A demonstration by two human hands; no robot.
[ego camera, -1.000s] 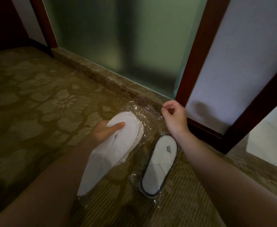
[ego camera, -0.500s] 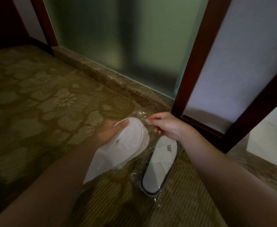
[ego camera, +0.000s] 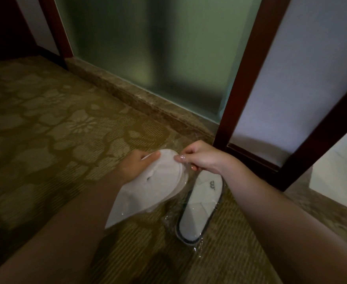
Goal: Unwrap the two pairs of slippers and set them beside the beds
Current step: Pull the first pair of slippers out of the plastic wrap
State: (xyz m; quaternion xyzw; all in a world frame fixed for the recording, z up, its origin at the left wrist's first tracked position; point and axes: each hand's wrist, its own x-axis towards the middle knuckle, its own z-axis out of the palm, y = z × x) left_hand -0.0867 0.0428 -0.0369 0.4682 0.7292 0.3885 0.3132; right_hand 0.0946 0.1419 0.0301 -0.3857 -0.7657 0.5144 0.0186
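My left hand (ego camera: pixel 135 167) grips a flat white pair of slippers (ego camera: pixel 148 189) near its toe end, holding it above the carpet. A clear plastic wrapper (ego camera: pixel 186 169) still clings around that toe end, and my right hand (ego camera: pixel 201 158) pinches it with thumb and fingers right beside my left hand. A second pair of slippers (ego camera: pixel 201 210), white with a dark rim and a small logo, lies on the floor in its own clear wrapper, just below and right of my right hand.
Patterned olive carpet (ego camera: pixel 55 130) covers the floor. A stone sill (ego camera: pixel 127 93) runs under a frosted glass panel (ego camera: pixel 152 48). A dark wooden door frame (ego camera: pixel 248 70) and white wall panel (ego camera: pixel 304 74) stand at right.
My right hand, which held the wrapper stretched away to the right, has moved left to the toe of the held slippers. The plastic has bunched up there. The left hand rose slightly.
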